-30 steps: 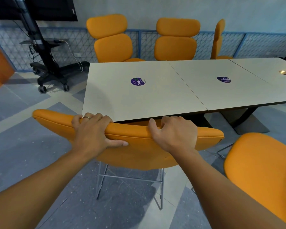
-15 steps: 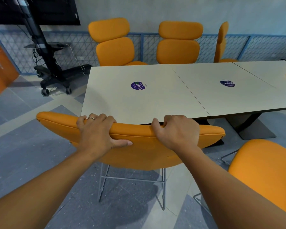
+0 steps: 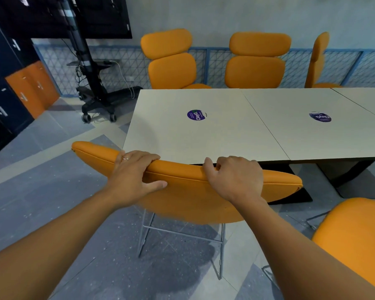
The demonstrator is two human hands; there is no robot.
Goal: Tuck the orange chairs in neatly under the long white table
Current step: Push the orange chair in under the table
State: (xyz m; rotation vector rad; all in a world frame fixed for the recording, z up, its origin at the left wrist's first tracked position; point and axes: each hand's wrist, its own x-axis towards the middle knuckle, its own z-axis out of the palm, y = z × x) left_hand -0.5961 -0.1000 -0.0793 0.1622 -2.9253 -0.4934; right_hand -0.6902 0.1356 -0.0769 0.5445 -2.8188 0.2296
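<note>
Both hands, left hand [image 3: 134, 176] and right hand [image 3: 234, 180], are gripping the padded orange chair back [image 3: 186, 191], now nearer the long white surface [image 3: 204, 137] at twelve o'clock; tucking is progressing.

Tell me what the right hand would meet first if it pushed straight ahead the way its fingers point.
Probably the near edge of the white table: the right hand grips the chair backrest just short of it, though depth is hard to judge.
</note>
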